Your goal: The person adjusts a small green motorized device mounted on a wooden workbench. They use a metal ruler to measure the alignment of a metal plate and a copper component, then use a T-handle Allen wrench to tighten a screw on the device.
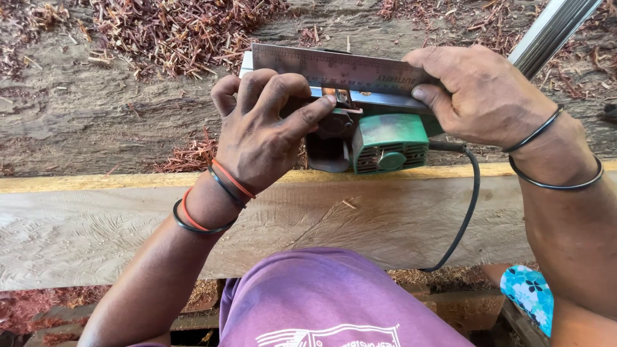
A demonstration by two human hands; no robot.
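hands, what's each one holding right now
Left hand: closed, pinching a part on the green power tool.
Right hand: closed, holding the steel ruler.

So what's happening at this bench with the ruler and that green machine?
A person is holding a steel ruler on edge across the metal base of a green electric planer, which lies on a wooden plank. The left hand pinches the ruler near its middle, with the index fingertip on the planer's base. The right hand grips the ruler's right end. The planer's black cord trails down over the plank. Reddish wood shavings are scattered on the rough timber beyond.
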